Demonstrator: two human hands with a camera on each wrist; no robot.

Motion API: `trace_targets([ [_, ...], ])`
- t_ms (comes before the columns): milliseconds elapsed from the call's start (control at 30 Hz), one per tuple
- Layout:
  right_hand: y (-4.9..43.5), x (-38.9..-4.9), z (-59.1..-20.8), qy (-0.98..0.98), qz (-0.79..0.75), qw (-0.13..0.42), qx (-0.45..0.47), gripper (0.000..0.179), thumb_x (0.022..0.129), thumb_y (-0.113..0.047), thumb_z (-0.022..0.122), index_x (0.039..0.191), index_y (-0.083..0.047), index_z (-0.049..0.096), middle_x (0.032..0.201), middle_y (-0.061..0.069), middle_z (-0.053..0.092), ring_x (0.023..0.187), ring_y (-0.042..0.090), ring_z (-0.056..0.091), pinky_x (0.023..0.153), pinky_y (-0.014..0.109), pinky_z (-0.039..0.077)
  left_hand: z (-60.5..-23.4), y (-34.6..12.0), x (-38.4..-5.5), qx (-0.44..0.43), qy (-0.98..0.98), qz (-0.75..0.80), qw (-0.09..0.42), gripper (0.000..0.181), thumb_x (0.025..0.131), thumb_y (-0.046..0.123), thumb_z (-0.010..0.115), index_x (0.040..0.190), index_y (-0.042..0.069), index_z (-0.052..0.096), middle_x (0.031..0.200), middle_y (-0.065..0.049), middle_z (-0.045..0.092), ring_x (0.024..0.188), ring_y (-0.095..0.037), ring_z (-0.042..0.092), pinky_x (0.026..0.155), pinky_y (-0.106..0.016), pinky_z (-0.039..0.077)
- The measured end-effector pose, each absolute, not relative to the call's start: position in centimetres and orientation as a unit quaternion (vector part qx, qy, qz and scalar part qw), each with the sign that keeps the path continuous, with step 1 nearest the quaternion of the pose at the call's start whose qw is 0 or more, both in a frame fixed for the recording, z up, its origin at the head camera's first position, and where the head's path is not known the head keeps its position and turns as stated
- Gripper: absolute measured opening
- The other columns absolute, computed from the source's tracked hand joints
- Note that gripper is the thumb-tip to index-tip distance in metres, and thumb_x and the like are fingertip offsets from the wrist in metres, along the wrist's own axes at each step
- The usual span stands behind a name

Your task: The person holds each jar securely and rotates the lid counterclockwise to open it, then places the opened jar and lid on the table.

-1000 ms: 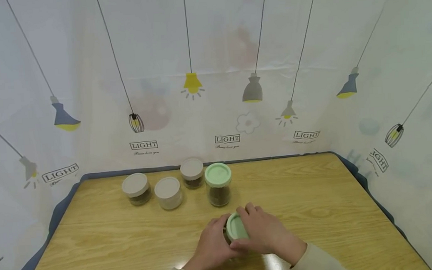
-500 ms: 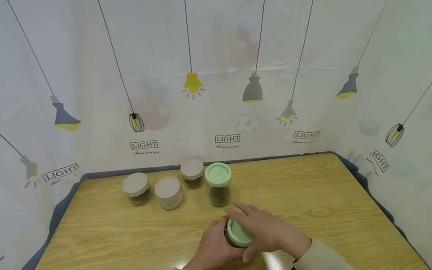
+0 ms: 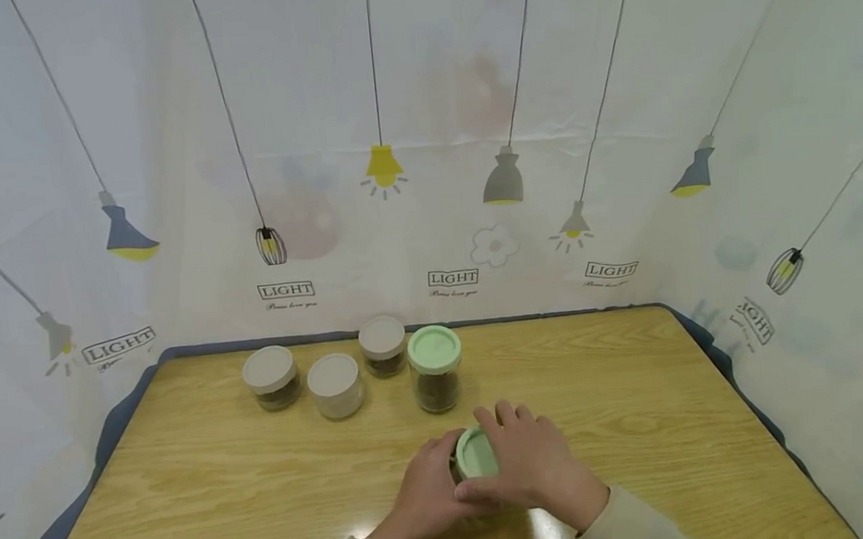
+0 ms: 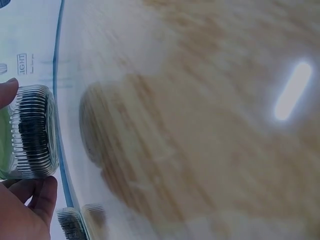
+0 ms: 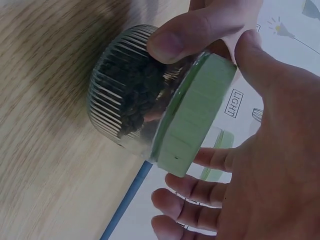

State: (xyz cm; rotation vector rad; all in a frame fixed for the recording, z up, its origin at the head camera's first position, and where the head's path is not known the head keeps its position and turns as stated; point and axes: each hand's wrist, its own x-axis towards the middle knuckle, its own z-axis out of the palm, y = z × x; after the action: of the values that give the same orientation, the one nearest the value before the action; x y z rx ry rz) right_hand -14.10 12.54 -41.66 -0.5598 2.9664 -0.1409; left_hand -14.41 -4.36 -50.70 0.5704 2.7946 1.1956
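In the head view my left hand (image 3: 432, 487) grips a small ridged glass jar (image 5: 125, 85) with dark pieces inside. Its thumb lies across the glass in the right wrist view. The jar's pale green lid (image 3: 478, 453) is on it. My right hand (image 3: 529, 456) holds this lid by the rim, thumb on one side and fingers on the other. The left wrist view catches the ridged base side of the jar (image 4: 35, 132) at the left edge, between fingers. Most of the glass is hidden behind the hands from above.
Beyond the hands stands a taller green-lidded jar (image 3: 435, 369). To its left are three white-lidded jars: one at the back (image 3: 383, 346), one in the middle (image 3: 336, 386) and one farther left (image 3: 270, 378). A printed curtain (image 3: 370, 249) borders the wooden table (image 3: 636, 405).
Half a second ago my right hand's thumb was away from the lid and the hand farther right. Now the hand is turned back around the lid. My left hand stays on the jar.
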Motion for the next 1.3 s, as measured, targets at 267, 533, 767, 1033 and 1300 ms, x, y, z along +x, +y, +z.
trace_targets([
  [267, 12.9, -14.5, -41.8, 0.965, -0.096, 0.059, -0.239, 0.082, 0.075, -0.066, 0.070, 0.130, -0.008, 0.053, 0.118, 0.011, 0.060, 0.103, 0.027, 0.061, 0.073, 0.043, 0.054, -50.6, -4.3, -14.5, 0.159, 0.903, 0.395, 0.052, 0.099, 0.061, 0.068, 0.080, 0.138, 0.014, 0.050, 0.118, 0.001, 0.062, 0.103, -0.014, 0.058, 0.087, -0.035, 0.052],
  [533, 13.4, -15.0, -40.8, 0.937, -0.135, 0.114, -0.301, 0.102, 0.067, -0.029, 0.089, 0.151, -0.014, 0.034, 0.142, 0.010, 0.054, 0.126, 0.033, 0.052, 0.094, 0.049, 0.050, -50.5, -4.2, -14.6, 0.161, 0.902, 0.399, 0.042, 0.094, 0.063, 0.062, 0.082, 0.138, 0.014, 0.050, 0.122, 0.001, 0.063, 0.106, -0.017, 0.058, 0.088, -0.038, 0.051],
  [767, 13.2, -14.8, -40.7, 0.954, -0.115, 0.083, -0.265, 0.096, 0.078, -0.064, 0.068, 0.150, -0.010, 0.034, 0.151, 0.019, 0.039, 0.131, 0.043, 0.046, 0.094, 0.060, 0.047, -50.4, -4.2, -14.7, 0.168, 0.901, 0.398, 0.036, 0.091, 0.062, 0.063, 0.082, 0.135, 0.015, 0.053, 0.118, 0.002, 0.064, 0.103, -0.016, 0.059, 0.086, -0.037, 0.051],
  [1033, 12.2, -14.2, -41.5, 0.983, -0.082, 0.051, -0.159, 0.101, 0.074, -0.082, 0.054, 0.142, -0.008, 0.045, 0.128, 0.018, 0.054, 0.110, 0.039, 0.056, 0.083, 0.052, 0.052, -50.8, -4.1, -14.6, 0.175, 0.896, 0.406, 0.030, 0.089, 0.062, 0.062, 0.083, 0.135, 0.018, 0.054, 0.115, 0.006, 0.065, 0.099, -0.013, 0.058, 0.082, -0.032, 0.050],
  [1300, 11.8, -13.8, -42.0, 0.985, -0.080, 0.037, -0.149, 0.103, 0.070, -0.083, 0.058, 0.136, -0.004, 0.049, 0.122, 0.021, 0.056, 0.102, 0.038, 0.059, 0.076, 0.049, 0.054, -50.7, -3.8, -14.4, 0.184, 0.899, 0.398, -0.008, 0.082, 0.063, 0.052, 0.085, 0.130, 0.014, 0.057, 0.109, 0.002, 0.067, 0.094, -0.012, 0.057, 0.080, -0.031, 0.049],
])
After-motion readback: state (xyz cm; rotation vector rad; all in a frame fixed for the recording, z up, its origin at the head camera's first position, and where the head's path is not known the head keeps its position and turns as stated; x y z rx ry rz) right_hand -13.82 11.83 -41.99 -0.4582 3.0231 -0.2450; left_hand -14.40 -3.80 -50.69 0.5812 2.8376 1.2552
